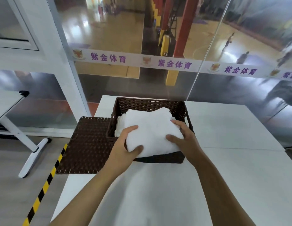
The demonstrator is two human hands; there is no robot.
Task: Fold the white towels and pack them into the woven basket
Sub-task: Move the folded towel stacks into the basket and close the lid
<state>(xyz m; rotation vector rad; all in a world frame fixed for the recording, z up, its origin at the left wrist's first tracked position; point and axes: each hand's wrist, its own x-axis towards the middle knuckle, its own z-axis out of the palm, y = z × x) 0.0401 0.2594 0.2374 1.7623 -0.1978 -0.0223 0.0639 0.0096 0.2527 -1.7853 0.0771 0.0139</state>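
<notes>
A folded white towel (151, 132) lies over the front rim of the dark brown woven basket (150, 104), partly inside it. More white towel (120, 123) shows underneath at the basket's left side. My left hand (125, 144) grips the towel's near left corner, thumb on top. My right hand (182, 137) grips its right edge, fingers curled over the cloth. The basket stands on a white table (223, 160).
The basket's flat woven lid (86, 144) lies left of it, hanging over the table's left edge. A glass partition (142, 62) rises right behind the table. A white folding table (8, 101) stands at the left, with yellow-black floor tape (44, 185) between.
</notes>
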